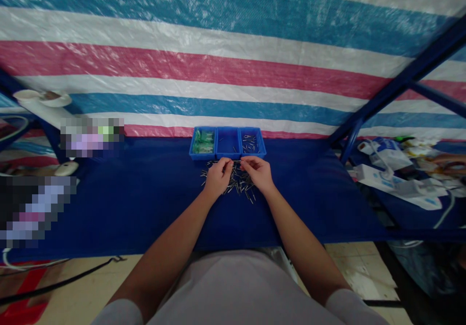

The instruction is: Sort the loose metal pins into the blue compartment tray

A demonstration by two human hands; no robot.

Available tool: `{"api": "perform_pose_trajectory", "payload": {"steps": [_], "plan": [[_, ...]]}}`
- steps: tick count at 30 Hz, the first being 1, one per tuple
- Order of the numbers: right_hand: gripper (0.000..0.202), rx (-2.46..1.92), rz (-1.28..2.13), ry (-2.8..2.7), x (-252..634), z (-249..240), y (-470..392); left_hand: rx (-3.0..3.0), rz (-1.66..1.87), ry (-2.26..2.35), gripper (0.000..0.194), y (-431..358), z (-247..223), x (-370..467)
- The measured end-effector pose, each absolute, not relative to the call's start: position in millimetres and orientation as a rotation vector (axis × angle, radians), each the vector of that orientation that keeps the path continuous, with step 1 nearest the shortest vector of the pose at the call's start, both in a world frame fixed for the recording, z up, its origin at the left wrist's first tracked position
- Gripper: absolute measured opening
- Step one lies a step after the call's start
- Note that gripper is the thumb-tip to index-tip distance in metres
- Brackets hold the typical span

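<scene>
Both hands are over a loose pile of small dark metal pins [238,185] on the blue table. My left hand [219,173] and my right hand [259,170] face each other, fingertips pinched on the two ends of one thin metal pin [236,161]. Just beyond them stands a blue tray [227,157] with three compartments. Its left compartment holds green-tinted packets [203,141], the middle one a few small thin pieces, and the right one several metal pieces [250,144].
A blue cloth [145,194] covers the table. Behind hangs a striped plastic sheet [218,67]. Blue metal frame bars [393,89] rise at the right, near a white power strip [398,187] and plastic bags. A white pipe-like object [45,109] is at the left.
</scene>
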State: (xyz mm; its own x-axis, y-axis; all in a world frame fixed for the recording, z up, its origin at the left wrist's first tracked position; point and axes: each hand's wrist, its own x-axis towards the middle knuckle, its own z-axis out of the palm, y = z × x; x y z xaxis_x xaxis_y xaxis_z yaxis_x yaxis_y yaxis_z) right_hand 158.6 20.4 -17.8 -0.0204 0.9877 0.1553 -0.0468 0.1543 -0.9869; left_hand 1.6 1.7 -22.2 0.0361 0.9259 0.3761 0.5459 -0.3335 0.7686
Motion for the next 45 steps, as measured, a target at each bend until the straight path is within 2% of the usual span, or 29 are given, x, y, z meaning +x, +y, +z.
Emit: {"api": "perform_pose_trajectory", "payload": {"steps": [18,29,45], "plan": [[0.021,-1.034,1.16,-1.267,158.4,-18.7,20.9,1.944,1.267,1.442,0.019,2.2,-22.5,1.5],[0.02,-1.039,1.183,-1.241,156.6,-15.6,19.3,1.941,1.243,1.46,0.021,1.2,-20.7,2.1],[0.034,-1.183,0.993,-0.89,169.1,-28.3,33.8,1.895,1.214,1.492,0.019,1.8,-24.0,2.3]]}}
